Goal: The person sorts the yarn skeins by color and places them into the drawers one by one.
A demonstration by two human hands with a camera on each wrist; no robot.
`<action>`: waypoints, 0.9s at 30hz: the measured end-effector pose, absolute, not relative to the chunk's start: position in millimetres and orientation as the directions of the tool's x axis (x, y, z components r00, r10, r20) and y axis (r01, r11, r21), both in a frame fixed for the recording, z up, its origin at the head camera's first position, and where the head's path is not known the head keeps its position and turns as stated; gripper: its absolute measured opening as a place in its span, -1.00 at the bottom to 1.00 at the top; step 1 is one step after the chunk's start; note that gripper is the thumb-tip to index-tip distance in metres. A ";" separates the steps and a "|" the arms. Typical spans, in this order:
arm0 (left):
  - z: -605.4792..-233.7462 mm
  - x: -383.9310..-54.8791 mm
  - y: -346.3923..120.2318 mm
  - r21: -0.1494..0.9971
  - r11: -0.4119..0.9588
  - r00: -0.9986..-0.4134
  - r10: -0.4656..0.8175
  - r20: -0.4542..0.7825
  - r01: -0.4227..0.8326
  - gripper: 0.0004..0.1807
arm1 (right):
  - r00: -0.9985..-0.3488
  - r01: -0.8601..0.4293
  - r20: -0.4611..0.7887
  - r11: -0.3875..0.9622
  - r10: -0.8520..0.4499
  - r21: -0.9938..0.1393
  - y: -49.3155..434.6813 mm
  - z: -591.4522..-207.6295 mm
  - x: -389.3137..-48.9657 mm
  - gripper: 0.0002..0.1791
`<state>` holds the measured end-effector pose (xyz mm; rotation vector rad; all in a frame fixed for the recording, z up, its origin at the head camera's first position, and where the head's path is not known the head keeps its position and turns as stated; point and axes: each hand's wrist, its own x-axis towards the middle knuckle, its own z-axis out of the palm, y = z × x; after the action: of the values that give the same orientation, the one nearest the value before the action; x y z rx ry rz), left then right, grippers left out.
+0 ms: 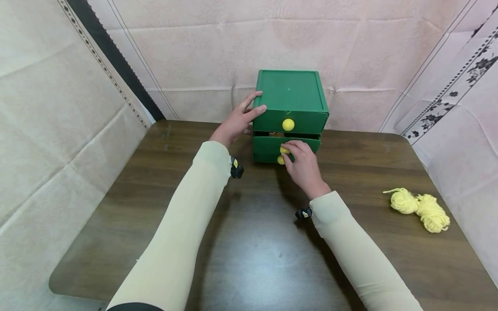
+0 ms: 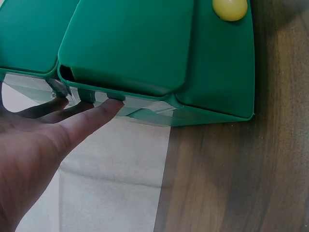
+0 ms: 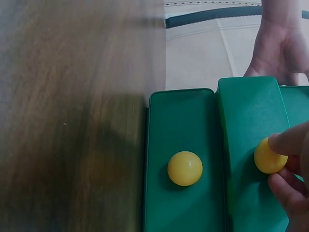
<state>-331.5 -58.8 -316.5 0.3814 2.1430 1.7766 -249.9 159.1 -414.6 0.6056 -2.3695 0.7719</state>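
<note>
A green chest of drawers (image 1: pixel 292 90) with round yellow knobs stands at the back of the table. Its middle drawer (image 3: pixel 253 121) juts out past the bottom drawer (image 3: pixel 186 125), and something brownish shows in the gap at its top. My right hand (image 1: pixel 305 168) pinches that drawer's knob (image 3: pixel 268 157) between thumb and fingers. Against the chest's left side rests my left hand (image 1: pixel 235 123), fingers stretched out along the clear-taped wall (image 2: pixel 140 107), thumb up by the front top corner. The bottom drawer's knob (image 3: pixel 185 168) sits just below the right hand.
Pale yellow yarn (image 1: pixel 432 211), tied into a bundle, lies on the right side of the brown wooden table (image 1: pixel 249 242). White patterned cloth (image 1: pixel 194 56) hangs close behind the chest and along both sides.
</note>
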 end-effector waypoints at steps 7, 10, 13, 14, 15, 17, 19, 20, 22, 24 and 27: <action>-318.6 -333.5 -58.8 0.984 0.176 -0.912 0.402 -0.084 -0.013 -0.32 | -0.725 -0.567 0.650 0.733 -0.229 -0.375 158.3 -415.2 -260.1 -0.72; -318.7 -334.2 -58.4 0.985 0.173 -0.913 0.398 -0.086 -0.018 -0.32 | -0.730 -0.563 0.646 0.732 -0.223 -0.384 158.5 -415.6 -264.1 -0.72; -318.5 -334.2 -57.7 0.985 0.169 -0.914 0.395 -0.087 -0.021 -0.32 | -0.737 -0.556 0.640 0.733 -0.216 -0.393 158.9 -415.6 -267.4 -0.73; -318.2 -333.8 -57.5 0.986 0.168 -0.915 0.395 -0.087 -0.022 -0.32 | -0.737 -0.554 0.641 0.734 -0.214 -0.393 159.0 -415.7 -268.1 -0.73; -318.1 -333.7 -57.3 0.986 0.168 -0.915 0.394 -0.087 -0.022 -0.32 | -0.737 -0.554 0.641 0.734 -0.213 -0.393 159.2 -415.9 -269.2 -0.74; -318.0 -333.4 -57.0 0.985 0.169 -0.915 0.393 -0.087 -0.021 -0.33 | -0.736 -0.553 0.644 0.734 -0.210 -0.393 159.3 -415.7 -270.2 -0.74; -317.8 -333.4 -56.7 0.985 0.171 -0.916 0.391 -0.088 -0.022 -0.33 | -0.733 -0.555 0.647 0.734 -0.209 -0.392 159.3 -416.3 -271.6 -0.74; -317.6 -333.3 -56.6 0.986 0.167 -0.916 0.391 -0.088 -0.024 -0.33 | -0.733 -0.554 0.647 0.734 -0.209 -0.391 159.4 -416.5 -272.2 -0.74; -317.4 -333.0 -56.5 0.987 0.158 -0.916 0.392 -0.087 -0.026 -0.33 | -0.734 -0.552 0.646 0.737 -0.208 -0.390 159.1 -416.8 -273.6 -0.74; -317.1 -332.3 -56.5 0.988 0.149 -0.916 0.393 -0.085 -0.028 -0.33 | -0.737 -0.548 0.643 0.741 -0.208 -0.389 158.5 -417.3 -274.7 -0.74; -316.9 -331.2 -56.7 0.989 0.143 -0.915 0.394 -0.083 -0.028 -0.32 | -0.744 -0.539 0.636 0.745 -0.202 -0.394 157.0 -417.9 -275.2 -0.74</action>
<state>-331.2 -56.7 -316.9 0.3535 2.1027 1.8325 -275.2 157.0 -417.9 0.5564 -2.3680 0.7731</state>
